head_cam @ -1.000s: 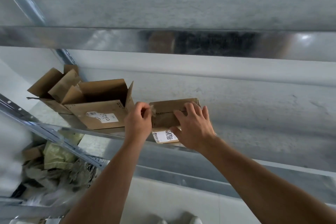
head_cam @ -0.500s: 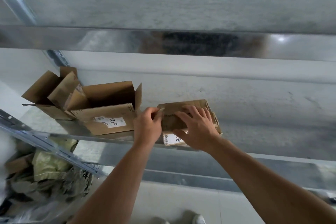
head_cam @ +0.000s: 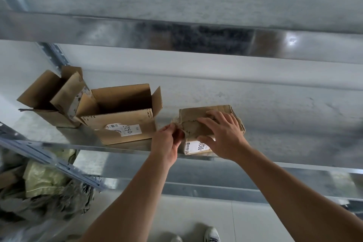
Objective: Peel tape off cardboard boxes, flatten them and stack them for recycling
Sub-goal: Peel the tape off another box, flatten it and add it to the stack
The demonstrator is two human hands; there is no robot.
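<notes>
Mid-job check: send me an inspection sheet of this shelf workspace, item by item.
Surface: metal shelf, with three boxes standing near its front edge.
Job's things: small closed box with a white label on its front; open labelled box to its left; second open box at the far left, flaps up.
Clutter: crumpled bags and packaging heaped below the shelf, lower left.
Hands: left hand pinches what looks like a tape end at the small closed box's left edge; right hand presses flat on its top.
Cables: nothing seen.
Surroundings: upper shelf beam overhead; pale floor and shoes below.
</notes>
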